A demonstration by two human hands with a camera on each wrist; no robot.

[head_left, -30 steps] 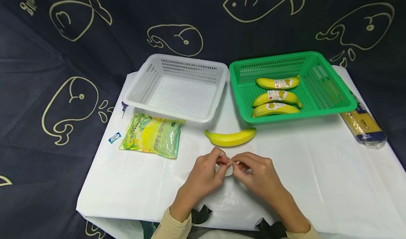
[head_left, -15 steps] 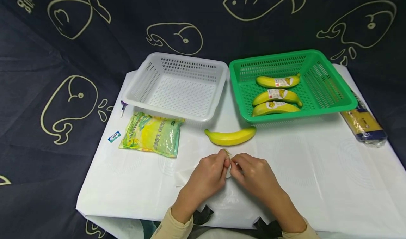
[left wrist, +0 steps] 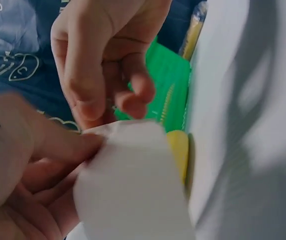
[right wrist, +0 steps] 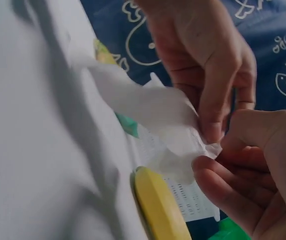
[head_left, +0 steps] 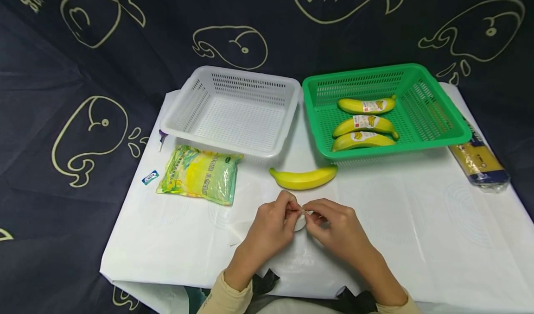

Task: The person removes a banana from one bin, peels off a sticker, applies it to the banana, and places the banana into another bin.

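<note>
Both hands meet over the white sheet near its front edge and pinch a small piece of white paper [head_left: 300, 220] between their fingertips. My left hand [head_left: 293, 210] holds its left side and my right hand [head_left: 311, 215] its right edge. In the left wrist view the paper [left wrist: 133, 185] fills the foreground, with the left thumb on it. The right wrist view shows the crumpled paper [right wrist: 155, 117] pinched by both hands. A bare yellow banana [head_left: 303, 178] lies just beyond the hands.
A green basket [head_left: 434, 105] at the back right holds three labelled bananas [head_left: 364, 126]. An empty white basket [head_left: 200, 96] sits left of it. A green-yellow packet [head_left: 199, 175], a small blue label [head_left: 150, 177] and a pasta packet [head_left: 479, 162] lie on the sheet.
The fingertips have shifted slightly around the paper: they closed together half a second ago and now sit a little apart again. Nothing else moved.
</note>
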